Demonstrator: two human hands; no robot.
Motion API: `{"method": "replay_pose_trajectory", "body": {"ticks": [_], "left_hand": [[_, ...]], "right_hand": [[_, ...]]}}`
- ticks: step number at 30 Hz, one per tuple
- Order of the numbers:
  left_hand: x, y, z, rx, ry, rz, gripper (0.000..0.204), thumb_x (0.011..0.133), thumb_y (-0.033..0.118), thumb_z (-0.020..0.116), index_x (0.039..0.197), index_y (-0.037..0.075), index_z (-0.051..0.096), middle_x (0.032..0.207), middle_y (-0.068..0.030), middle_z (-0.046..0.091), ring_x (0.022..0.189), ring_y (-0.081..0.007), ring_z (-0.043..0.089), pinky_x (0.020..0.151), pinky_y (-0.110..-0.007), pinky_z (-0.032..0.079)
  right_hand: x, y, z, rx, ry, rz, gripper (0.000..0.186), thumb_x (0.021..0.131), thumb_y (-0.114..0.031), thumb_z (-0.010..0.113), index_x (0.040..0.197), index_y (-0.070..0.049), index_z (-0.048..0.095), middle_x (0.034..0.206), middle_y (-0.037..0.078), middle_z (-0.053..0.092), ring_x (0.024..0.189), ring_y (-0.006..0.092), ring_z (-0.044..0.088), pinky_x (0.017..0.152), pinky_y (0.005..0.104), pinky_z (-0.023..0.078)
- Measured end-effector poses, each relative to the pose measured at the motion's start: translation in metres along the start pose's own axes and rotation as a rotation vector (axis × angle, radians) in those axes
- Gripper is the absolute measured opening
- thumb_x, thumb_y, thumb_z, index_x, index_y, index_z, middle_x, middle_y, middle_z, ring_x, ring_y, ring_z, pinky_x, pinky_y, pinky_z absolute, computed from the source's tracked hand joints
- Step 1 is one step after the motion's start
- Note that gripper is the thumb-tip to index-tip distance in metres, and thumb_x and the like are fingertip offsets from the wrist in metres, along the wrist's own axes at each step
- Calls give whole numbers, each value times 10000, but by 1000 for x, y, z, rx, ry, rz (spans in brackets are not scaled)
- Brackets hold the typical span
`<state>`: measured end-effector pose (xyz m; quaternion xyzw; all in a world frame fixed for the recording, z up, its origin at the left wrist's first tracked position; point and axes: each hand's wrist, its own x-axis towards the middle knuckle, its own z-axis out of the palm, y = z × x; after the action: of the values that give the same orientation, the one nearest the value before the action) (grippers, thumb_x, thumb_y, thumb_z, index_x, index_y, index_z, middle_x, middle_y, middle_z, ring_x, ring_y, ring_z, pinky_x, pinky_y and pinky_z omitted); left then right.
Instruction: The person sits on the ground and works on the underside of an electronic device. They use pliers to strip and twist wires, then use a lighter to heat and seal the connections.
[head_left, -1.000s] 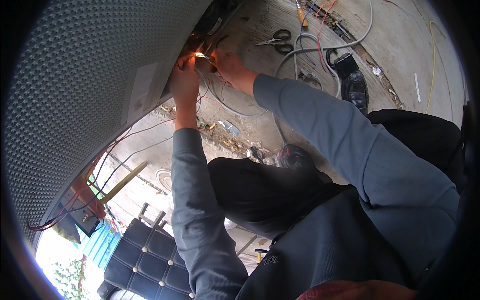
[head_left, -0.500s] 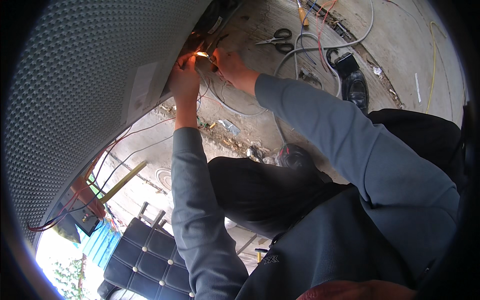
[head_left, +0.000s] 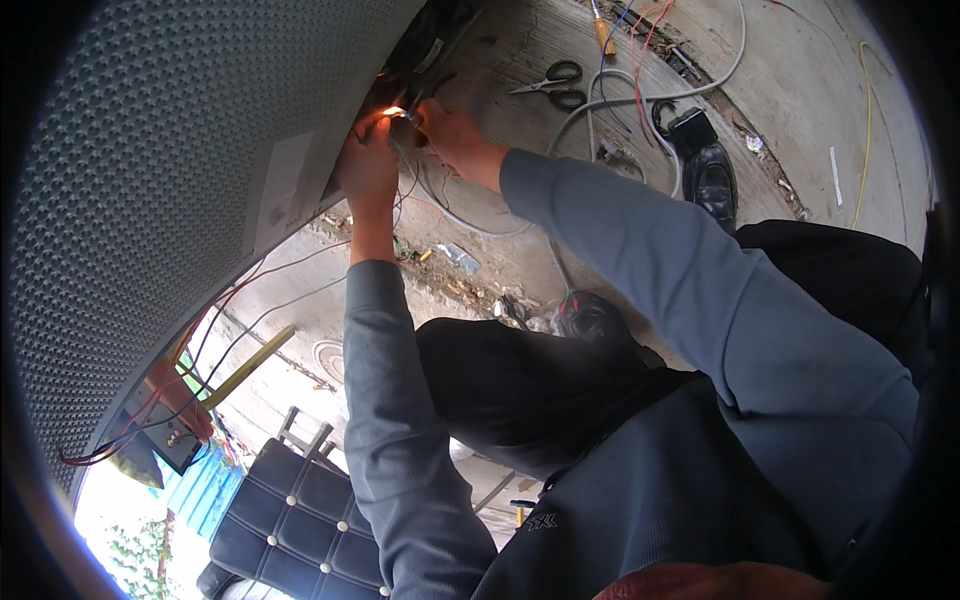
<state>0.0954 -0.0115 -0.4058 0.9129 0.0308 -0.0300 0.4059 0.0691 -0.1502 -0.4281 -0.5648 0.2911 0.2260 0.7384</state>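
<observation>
Both my arms reach up toward 11 o'clock, left hand and right hand pinching thin wires under the big perforated panel's edge. Scissors lie on the floor at 1 o'clock beside grey cable and a black shoe.

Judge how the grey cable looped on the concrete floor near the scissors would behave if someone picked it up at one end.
The grey cable lies in broad, smooth loops, so it is probably limp but springy, holding its curve rather than dropping straight. Its long run across the concrete floor suggests the rest would drag behind. It could snag the scissors or the thin coloured wires beside it.
</observation>
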Motion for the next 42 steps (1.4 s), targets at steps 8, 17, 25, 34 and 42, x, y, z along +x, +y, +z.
{"method": "replay_pose_trajectory", "body": {"ticks": [8,17,25,34,42], "left_hand": [[-3,1,-2,-81,-6,-8,117,938,138,676,994,56,736,719,-1,652,527,-60,542,500,-224,489],[-3,6,-3,-54,4,22,119,939,135,674,991,49,739,726,-2,657,529,-56,542,501,-224,486],[-5,12,-3,-86,-22,-35,121,948,151,672,1011,75,743,709,9,645,527,-50,532,507,-221,497],[-1,-6,-3,-2,1,33,159,944,167,670,1043,53,719,738,-16,645,530,-81,542,507,-250,484],[1,-11,-2,38,-26,56,215,934,189,670,1071,27,706,725,-29,628,537,-95,547,512,-257,476]], "right_hand": [[-6,-3,2,131,-20,78,451,921,-468,433,711,-91,567,537,16,430,419,127,331,410,344,222],[-3,-2,2,109,-1,73,460,939,-450,420,725,-80,589,545,23,446,411,135,346,404,348,245],[-2,-1,3,116,24,99,469,944,-469,413,710,-94,569,540,9,431,405,129,327,396,334,224],[-12,-11,0,170,9,198,479,914,-530,513,706,-102,568,549,-17,430,430,115,323,419,317,224],[0,24,-40,-166,276,-439,284,839,-279,678,805,3,663,636,120,601,569,235,561,528,423,434]]}}
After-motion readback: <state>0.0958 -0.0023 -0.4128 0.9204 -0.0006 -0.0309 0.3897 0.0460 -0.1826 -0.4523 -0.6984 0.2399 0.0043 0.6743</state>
